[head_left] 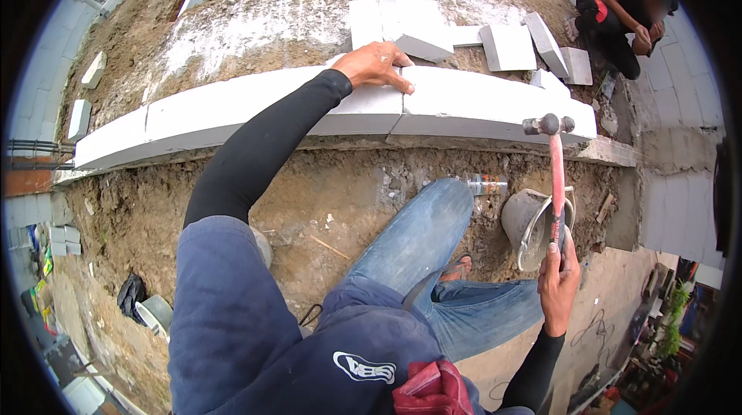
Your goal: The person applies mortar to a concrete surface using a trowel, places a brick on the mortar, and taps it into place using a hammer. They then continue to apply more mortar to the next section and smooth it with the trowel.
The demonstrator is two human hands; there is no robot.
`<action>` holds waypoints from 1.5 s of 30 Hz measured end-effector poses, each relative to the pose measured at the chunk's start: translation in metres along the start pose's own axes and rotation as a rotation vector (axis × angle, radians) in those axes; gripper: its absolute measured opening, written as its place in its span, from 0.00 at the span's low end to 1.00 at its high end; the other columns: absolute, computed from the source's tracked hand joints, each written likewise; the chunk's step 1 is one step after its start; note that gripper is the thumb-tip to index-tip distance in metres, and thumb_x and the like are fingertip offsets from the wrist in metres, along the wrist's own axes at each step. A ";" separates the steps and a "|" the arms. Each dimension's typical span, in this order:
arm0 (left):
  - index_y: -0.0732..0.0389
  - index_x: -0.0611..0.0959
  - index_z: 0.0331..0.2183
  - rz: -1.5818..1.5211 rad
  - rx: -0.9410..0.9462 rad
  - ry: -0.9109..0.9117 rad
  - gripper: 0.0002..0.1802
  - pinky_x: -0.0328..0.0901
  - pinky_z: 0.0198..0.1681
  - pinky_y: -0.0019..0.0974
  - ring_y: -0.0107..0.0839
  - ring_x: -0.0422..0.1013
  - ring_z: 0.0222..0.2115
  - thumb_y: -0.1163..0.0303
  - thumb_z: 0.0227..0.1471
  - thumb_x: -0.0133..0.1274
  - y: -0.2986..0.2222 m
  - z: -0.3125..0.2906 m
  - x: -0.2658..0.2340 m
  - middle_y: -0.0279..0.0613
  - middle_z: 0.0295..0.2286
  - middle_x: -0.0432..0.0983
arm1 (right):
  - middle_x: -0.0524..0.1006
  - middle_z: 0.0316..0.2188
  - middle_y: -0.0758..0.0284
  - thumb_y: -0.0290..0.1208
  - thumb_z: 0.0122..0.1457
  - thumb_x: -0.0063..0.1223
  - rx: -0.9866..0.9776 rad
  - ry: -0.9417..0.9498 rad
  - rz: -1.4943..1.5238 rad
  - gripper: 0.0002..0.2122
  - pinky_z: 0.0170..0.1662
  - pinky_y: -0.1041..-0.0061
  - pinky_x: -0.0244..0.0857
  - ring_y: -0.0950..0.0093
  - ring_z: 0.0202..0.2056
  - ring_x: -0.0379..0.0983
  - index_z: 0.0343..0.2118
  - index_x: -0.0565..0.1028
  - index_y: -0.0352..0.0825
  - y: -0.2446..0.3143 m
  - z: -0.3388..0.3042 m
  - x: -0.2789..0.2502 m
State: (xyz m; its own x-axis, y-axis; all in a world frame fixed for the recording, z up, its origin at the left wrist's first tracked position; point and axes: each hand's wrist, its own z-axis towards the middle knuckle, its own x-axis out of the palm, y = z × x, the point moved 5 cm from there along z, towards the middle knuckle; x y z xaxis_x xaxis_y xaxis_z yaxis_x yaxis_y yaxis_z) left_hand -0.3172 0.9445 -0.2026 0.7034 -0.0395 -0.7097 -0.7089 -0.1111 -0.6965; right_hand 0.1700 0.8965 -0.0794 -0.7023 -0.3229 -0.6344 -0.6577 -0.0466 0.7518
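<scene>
A row of white blocks stands across in front of me on a concrete base. My left hand [376, 67] rests on top of one white block [369, 104], fingers apart, at its right end. The fingertips and thumb reach the seam with the neighbouring block [479, 102]. Over at the right, my right hand [558, 284] is closed round the dark grip of a hammer [557, 171]. The hammer has a red handle and points away from me; its metal head appears in front of the row's right end, and I cannot tell whether it touches.
Loose white blocks [510, 48] lie beyond the row. A person [614, 17] crouches at the far right. Near my knee are a mortar-smeared bucket [519, 218] and a clear plastic cup [487, 185]. A black bag [131, 297] and a grey bucket [157, 313] lie at left.
</scene>
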 end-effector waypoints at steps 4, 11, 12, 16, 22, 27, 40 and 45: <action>0.68 0.83 0.51 -0.068 -0.019 0.025 0.41 0.70 0.53 0.42 0.48 0.78 0.48 0.52 0.38 0.73 0.002 0.001 -0.002 0.59 0.45 0.81 | 0.81 0.40 0.57 0.25 0.68 0.50 -0.384 -0.108 -0.381 0.21 0.35 0.70 0.72 0.66 0.34 0.82 0.62 0.67 0.28 0.074 0.006 0.042; 0.69 0.83 0.49 -0.039 -0.034 0.012 0.39 0.71 0.51 0.41 0.46 0.77 0.48 0.55 0.38 0.74 -0.010 0.000 -0.004 0.58 0.45 0.81 | 0.82 0.39 0.52 0.27 0.64 0.56 -0.498 0.061 -0.519 0.22 0.34 0.62 0.73 0.54 0.36 0.81 0.62 0.70 0.37 0.063 0.025 0.099; 0.69 0.83 0.50 0.014 -0.013 0.002 0.39 0.70 0.51 0.41 0.46 0.77 0.48 0.55 0.38 0.74 -0.012 -0.001 -0.004 0.58 0.46 0.81 | 0.82 0.39 0.53 0.28 0.64 0.56 -0.492 0.073 -0.486 0.22 0.33 0.63 0.73 0.54 0.35 0.81 0.61 0.71 0.37 0.063 0.025 0.100; 0.64 0.84 0.50 -0.002 0.020 0.002 0.39 0.69 0.54 0.43 0.50 0.77 0.48 0.50 0.40 0.71 -0.007 -0.002 -0.004 0.58 0.44 0.82 | 0.82 0.37 0.53 0.27 0.63 0.57 -0.656 -0.081 -0.381 0.22 0.33 0.62 0.72 0.54 0.34 0.81 0.61 0.71 0.36 0.063 0.022 0.105; 0.62 0.85 0.49 -0.010 -0.024 0.018 0.38 0.69 0.55 0.44 0.47 0.77 0.49 0.49 0.39 0.72 0.002 -0.003 -0.002 0.56 0.44 0.82 | 0.82 0.35 0.55 0.30 0.63 0.57 -0.562 0.018 -0.436 0.23 0.31 0.61 0.72 0.55 0.32 0.80 0.62 0.71 0.40 0.047 0.029 0.119; 0.62 0.86 0.49 -0.002 -0.015 0.046 0.35 0.69 0.54 0.44 0.46 0.78 0.48 0.52 0.41 0.71 -0.009 -0.004 -0.006 0.54 0.45 0.82 | 0.81 0.29 0.59 0.31 0.63 0.58 -0.576 0.021 -0.462 0.24 0.27 0.61 0.71 0.58 0.26 0.79 0.62 0.71 0.43 0.049 0.029 0.114; 0.69 0.83 0.50 0.042 -0.016 0.104 0.34 0.68 0.56 0.45 0.45 0.77 0.48 0.56 0.45 0.69 -0.012 0.003 -0.007 0.54 0.43 0.83 | 0.80 0.26 0.54 0.35 0.64 0.55 -0.338 -0.163 -0.253 0.19 0.30 0.56 0.68 0.51 0.26 0.77 0.58 0.73 0.39 0.004 0.045 0.027; 0.73 0.77 0.55 0.123 0.035 0.106 0.45 0.67 0.56 0.46 0.49 0.76 0.50 0.50 0.45 0.67 -0.048 -0.003 0.009 0.65 0.44 0.80 | 0.80 0.26 0.53 0.38 0.67 0.53 -0.223 -0.407 -0.391 0.20 0.31 0.62 0.68 0.59 0.25 0.78 0.57 0.74 0.34 -0.022 0.102 -0.083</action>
State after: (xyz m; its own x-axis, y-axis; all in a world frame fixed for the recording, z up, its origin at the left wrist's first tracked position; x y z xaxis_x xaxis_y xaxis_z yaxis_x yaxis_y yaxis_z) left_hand -0.2769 0.9468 -0.1757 0.6115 -0.1550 -0.7759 -0.7900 -0.0641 -0.6098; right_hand 0.2152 1.0209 -0.0618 -0.4969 0.1436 -0.8558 -0.8460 -0.2996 0.4410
